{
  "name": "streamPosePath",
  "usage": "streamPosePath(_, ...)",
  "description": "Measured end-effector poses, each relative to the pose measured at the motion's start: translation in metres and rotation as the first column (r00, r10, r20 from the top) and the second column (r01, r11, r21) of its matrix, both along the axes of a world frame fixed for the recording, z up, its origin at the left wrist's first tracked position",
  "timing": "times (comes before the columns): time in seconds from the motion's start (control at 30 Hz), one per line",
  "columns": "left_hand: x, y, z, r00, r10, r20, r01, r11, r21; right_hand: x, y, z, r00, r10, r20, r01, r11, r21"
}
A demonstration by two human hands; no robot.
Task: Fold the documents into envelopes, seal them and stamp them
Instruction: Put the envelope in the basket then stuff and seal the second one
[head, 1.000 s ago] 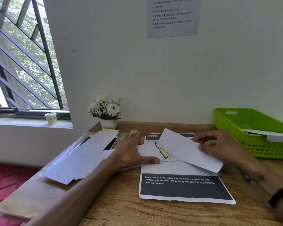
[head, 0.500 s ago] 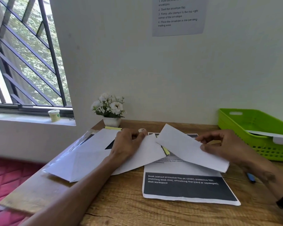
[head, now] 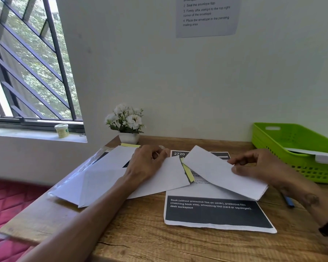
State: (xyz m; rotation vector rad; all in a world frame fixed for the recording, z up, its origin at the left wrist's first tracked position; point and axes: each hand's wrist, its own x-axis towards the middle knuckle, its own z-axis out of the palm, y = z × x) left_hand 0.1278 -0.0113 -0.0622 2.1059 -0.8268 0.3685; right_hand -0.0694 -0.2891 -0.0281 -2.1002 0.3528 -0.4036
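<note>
Fingers of the left hand [head: 147,165] curl down and pinch the top edge of an envelope [head: 165,178] near its open end; the envelope lies flat on the worktop [head: 140,233] toward the left-centre, its yellow adhesive strip [head: 187,172] at the right end, pointing toward the folded document [head: 222,172]. Thumb & fingers of the right hand [head: 261,168] pinch the right part of the folded doc., thumb on top, fingertips above the upper edge; the doc. is tilted, its left corner raised just beside the envelope's strip, its right end lower, over a printed sheet [head: 216,212] w/ black bands that lies centre-front on the worktop. Doc. & envelope: close, contact cannot be told. More white envelopes [head: 95,178] overlap at the worktop's left edge, partly under the left forearm. Blue pen [head: 289,201] lies near the right edge, partly hidden by the right wrist. Green basket [head: 292,146] stands at the back-right corner, w/ white paper inside. Small pot of white flowers [head: 127,123] stands at the back-left corner against the wall. Instruction sheet [head: 206,16] hangs on the wall above. Small tub [head: 61,130] sits on the window sill, off the worktop.
</note>
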Motion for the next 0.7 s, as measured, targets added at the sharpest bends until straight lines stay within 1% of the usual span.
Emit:
streamPosePath(0.1,-0.0011,0.0004,0.0016,1.000,0.003,-0.025,-0.003,1.000,-0.012,-0.0007,0.0004,0.0001,0.999,-0.015,0.029,0.015,1.000,0.006)
streamPosePath(0.17,-0.0025,-0.0003,0.0022,1.000,0.000,-0.031,0.000,1.000,-0.016,-0.0004,0.0021,0.0000,1.000,-0.005,0.015,0.005,1.000,-0.010)
streamPosePath(0.43,-0.0010,0.0005,0.0018,0.999,0.029,-0.019,-0.029,1.000,-0.003,-0.0016,0.0034,0.0013,0.984,0.147,-0.101,-0.144,0.989,0.028)
streamPosePath(0.53,-0.0012,0.0013,0.0014,0.999,0.034,-0.015,-0.035,0.999,-0.009,-0.0041,0.0012,0.0024,0.957,0.231,-0.174,-0.210,0.969,0.127)
streamPosePath(0.6,-0.0023,0.0011,0.0015,1.000,0.002,-0.003,-0.002,1.000,-0.021,-0.0045,0.0026,0.0016,0.944,0.257,-0.209,-0.220,0.958,0.184)
streamPosePath(0.7,-0.0098,-0.0021,0.0044,0.995,-0.095,0.038,0.095,0.995,-0.015,-0.0016,0.0088,-0.0023,0.957,0.227,-0.179,-0.186,0.958,0.219)
